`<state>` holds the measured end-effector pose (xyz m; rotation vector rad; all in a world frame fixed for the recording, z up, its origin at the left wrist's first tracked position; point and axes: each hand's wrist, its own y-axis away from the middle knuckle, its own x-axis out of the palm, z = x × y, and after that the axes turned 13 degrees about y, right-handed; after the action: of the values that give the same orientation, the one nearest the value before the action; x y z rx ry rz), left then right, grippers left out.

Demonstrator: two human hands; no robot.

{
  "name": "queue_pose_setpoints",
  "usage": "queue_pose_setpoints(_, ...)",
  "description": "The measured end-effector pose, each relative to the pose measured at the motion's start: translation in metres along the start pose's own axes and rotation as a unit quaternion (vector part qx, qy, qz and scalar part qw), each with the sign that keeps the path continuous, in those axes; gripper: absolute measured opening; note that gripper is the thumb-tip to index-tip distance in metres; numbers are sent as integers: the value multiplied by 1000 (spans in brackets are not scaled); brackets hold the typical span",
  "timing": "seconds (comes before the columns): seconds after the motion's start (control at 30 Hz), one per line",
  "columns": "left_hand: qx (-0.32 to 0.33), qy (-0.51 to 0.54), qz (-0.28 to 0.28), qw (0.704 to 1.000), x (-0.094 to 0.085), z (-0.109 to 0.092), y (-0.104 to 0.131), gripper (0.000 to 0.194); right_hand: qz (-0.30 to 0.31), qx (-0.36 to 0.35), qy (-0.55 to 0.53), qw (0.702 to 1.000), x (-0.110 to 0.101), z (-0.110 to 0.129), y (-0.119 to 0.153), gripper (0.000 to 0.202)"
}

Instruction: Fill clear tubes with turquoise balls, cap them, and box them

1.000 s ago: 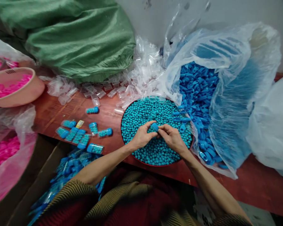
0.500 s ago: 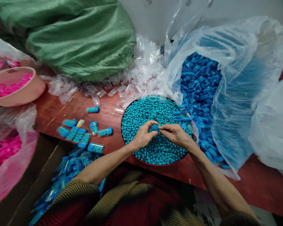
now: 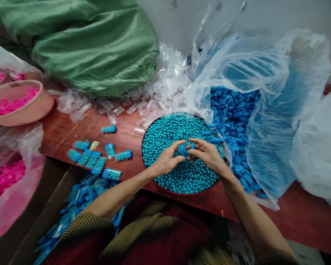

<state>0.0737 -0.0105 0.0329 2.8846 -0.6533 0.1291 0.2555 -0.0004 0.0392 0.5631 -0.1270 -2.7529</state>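
A round red-rimmed tray (image 3: 182,193) full of small teal beads stands at the middle of the reddish table. Over the beads, my left hand (image 3: 168,159) pinches a small blue piece (image 3: 182,151) between thumb and fingers. Close to its right, my right hand (image 3: 205,154) has a blue cap (image 3: 192,146) at its fingertips. The two hands are slightly apart. Whether the left piece is joined to a clear tube is too small to tell.
Filled tubes (image 3: 92,160) lie left of the tray. Clear empty tubes (image 3: 171,92) are heaped behind it, beside a green sack (image 3: 96,48). A plastic bag (image 3: 281,110) with blue caps (image 3: 234,110) stands right. A pink basin (image 3: 22,110) sits far left.
My right hand has drawn slightly away from the left, its fingers spread wider, and a blue cap now shows at them. The bag's opening at the right has sagged lower over the blue caps.
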Motion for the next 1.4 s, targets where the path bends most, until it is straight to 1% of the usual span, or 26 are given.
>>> queue_pose_setpoints(0.07, 32, -9, -22, 999, 3, 2, 0, 54, -27, -27, 106, 994, 11, 1, 3, 45)
queue_pose_setpoints(0.13, 52, -2, -39, 998, 6, 4, 0, 52, -43, -62, 212, 974, 21, 3, 9, 47)
queue_pose_setpoints(0.17, 55, 6, -47, 997, 7, 4, 0, 50, -48, -79, 253, 963, 25, 4, 12, 52)
queue_pose_setpoints(0.23, 51, 23, -60, 997, 9, 4, 0, 48, -59, -101, 323, 939, 33, 6, 17, 70)
queue_pose_setpoints(0.27, 47, 31, -62, 996, 9, 3, 0, 47, -64, -104, 357, 926, 36, 6, 19, 78)
queue_pose_setpoints(0.3, 43, 38, -63, 996, 9, 3, 0, 46, -67, -103, 389, 913, 39, 6, 19, 82)
queue_pose_setpoints(0.37, 41, 39, -63, 996, 9, 2, 1, 43, -76, -94, 441, 889, 43, 6, 20, 78)
queue_pose_setpoints(0.47, 39, 7, -73, 997, 9, 2, 3, 35, -101, -96, 493, 859, 50, 4, 18, 66)
queue_pose_setpoints(0.57, 27, -1, -112, 993, 12, 3, 7, 22, -110, -117, 533, 830, 57, 3, 17, 58)
queue_pose_setpoints(0.67, 7, 17, -145, 989, 17, 4, 9, 17, -116, -135, 559, 810, 59, 3, 16, 51)
queue_pose_setpoints(0.7, 4, 23, -148, 989, 18, 4, 9, 17, -118, -140, 559, 808, 58, 3, 16, 50)
queue_pose_setpoints(0.77, 6, 40, -154, 987, 20, 4, 8, 17, -122, -150, 542, 818, 55, 3, 14, 50)
queue_pose_setpoints(0.87, 16, 77, -155, 985, 19, 3, 5, 23, -132, -174, 472, 854, 50, 0, 11, 60)
queue_pose_setpoints(0.93, 20, 112, -127, 985, 15, 0, 3, 34, -137, -176, 423, 878, 48, -2, 10, 71)
queue_pose_setpoints(1.0, 26, 136, -97, 986, 11, -2, 2, 42, -140, -170, 399, 890, 49, -5, 10, 77)
queue_pose_setpoints(1.07, 28, 135, -86, 987, 6, -2, 3, 42, -149, -171, 412, 883, 52, -6, 10, 78)
queue_pose_setpoints(1.13, 20, 124, -87, 988, 3, 0, 6, 37, -160, -182, 446, 861, 58, -6, 10, 76)
queue_pose_setpoints(1.23, 19, 99, -117, 988, 1, 6, 9, 31, -171, -201, 481, 836, 66, -7, 9, 73)
queue_pose_setpoints(1.33, 34, 79, -157, 984, 0, 10, 12, 25, -165, -197, 487, 834, 73, -8, 6, 70)
queue_pose_setpoints(1.4, 35, 70, -158, 984, -1, 11, 13, 23, -158, -191, 490, 836, 78, -9, 5, 71)
